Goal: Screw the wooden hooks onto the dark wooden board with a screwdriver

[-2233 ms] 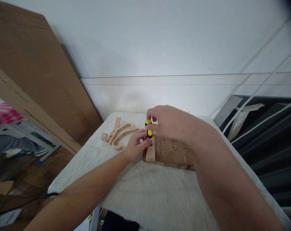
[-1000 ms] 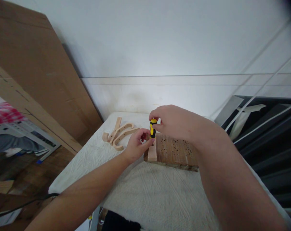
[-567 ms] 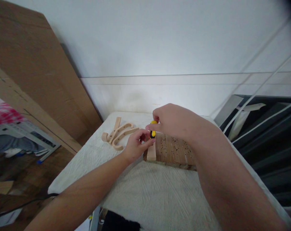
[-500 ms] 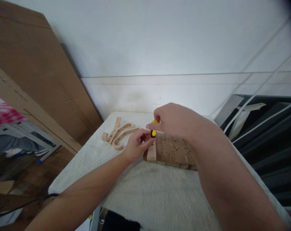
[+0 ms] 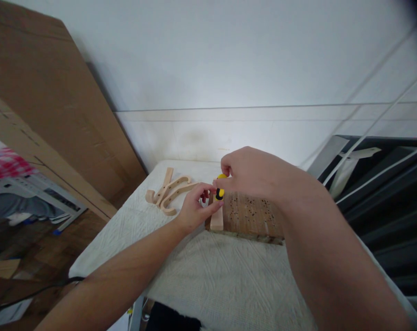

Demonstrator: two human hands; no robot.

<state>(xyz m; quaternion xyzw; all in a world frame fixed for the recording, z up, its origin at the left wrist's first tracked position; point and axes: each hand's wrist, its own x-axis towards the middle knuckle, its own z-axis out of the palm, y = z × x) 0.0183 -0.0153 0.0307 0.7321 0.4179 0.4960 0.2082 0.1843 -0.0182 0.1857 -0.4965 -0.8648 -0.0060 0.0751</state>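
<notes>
My right hand (image 5: 253,172) is closed round the top of a short yellow and black screwdriver (image 5: 220,192), held upright over a pale wooden strip (image 5: 217,219). The strip lies on the left end of a brown wooden board (image 5: 250,216) full of small holes. My left hand (image 5: 194,209) pinches its fingers at the screwdriver's lower end, against the strip. What lies under the tip is hidden by my fingers.
Several curved wooden hook pieces (image 5: 169,191) lie at the table's far left. A white textured cloth (image 5: 208,271) covers the table. Large cardboard sheets (image 5: 46,105) lean against the wall on the left. Dark metal bars and white rails (image 5: 374,184) stand to the right.
The screwdriver has sunk lower toward the strip, and my right hand has shifted its grip on the handle. My left hand stays at the tip. The board keeps its place.
</notes>
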